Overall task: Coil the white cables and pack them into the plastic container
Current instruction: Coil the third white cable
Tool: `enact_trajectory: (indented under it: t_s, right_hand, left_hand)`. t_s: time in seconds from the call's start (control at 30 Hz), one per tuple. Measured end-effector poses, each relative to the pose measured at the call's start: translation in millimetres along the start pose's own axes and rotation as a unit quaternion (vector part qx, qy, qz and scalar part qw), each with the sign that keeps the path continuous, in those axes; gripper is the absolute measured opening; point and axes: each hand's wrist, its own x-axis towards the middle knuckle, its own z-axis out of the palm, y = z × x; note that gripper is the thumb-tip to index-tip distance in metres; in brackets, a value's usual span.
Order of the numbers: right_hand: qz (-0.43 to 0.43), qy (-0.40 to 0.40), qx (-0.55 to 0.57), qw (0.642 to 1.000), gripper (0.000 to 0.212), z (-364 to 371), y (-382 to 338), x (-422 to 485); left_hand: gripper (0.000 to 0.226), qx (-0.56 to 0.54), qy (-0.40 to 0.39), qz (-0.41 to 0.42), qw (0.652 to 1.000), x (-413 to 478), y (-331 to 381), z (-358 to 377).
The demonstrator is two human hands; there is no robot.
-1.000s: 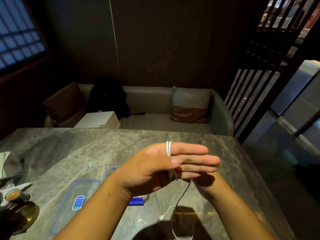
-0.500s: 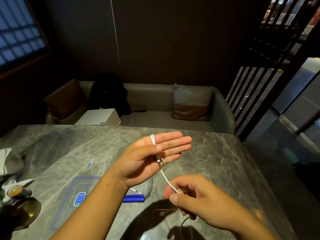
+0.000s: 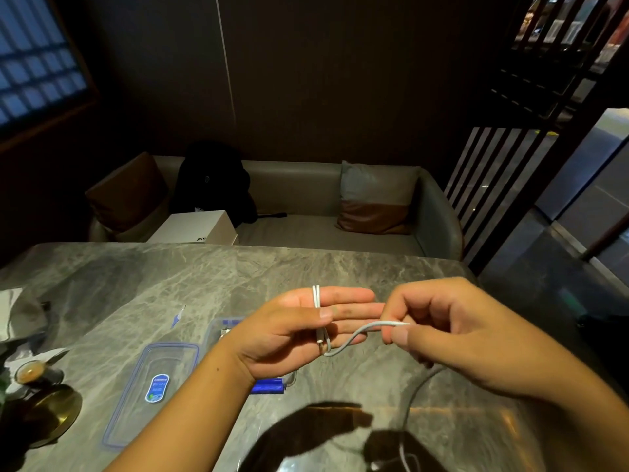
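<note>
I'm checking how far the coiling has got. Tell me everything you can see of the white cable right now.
The white cable is thin, smooth and looks plastic-coated. Two turns of it cross the fingers of the left hand, whose thumb presses them down; a short end pokes out just below the thumb. From there it curves in a loose S to the right hand, pinched between thumb and fingers. Past that hand it drops toward the table and trails off at the bottom edge in shadow.

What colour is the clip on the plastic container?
Blue clip, clearest in the head view, below the left hand.
</note>
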Motion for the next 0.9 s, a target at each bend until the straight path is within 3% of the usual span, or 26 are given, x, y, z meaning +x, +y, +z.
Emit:
enact_trajectory:
  t_s: [0.17, 0.53, 0.73, 0.9]
  right_hand:
    - [-0.027, 0.047, 0.018, 0.998, 0.015, -15, -9, 4]
    - [-0.058, 0.140, 0.133, 0.979, 0.019, -11, -11, 39]
    - [-0.040, 0.134, 0.116, 0.983, 0.024, -13, -12, 53]
    - [-0.069, 0.097, 0.043, 0.992, 0.017, -19, -15, 55]
  left_hand:
    - [0.047, 0.023, 0.000, -0.019, 1.000, -4, -5, -4]
    - [0.053, -0.039, -0.068, -0.009, 0.997, 5, -13, 12]
    - [0.059, -0.034, -0.075, -0.020, 0.996, 7, -14, 15]
    - [0.046, 0.026, -0.059, -0.024, 0.998, 8, -14, 16]
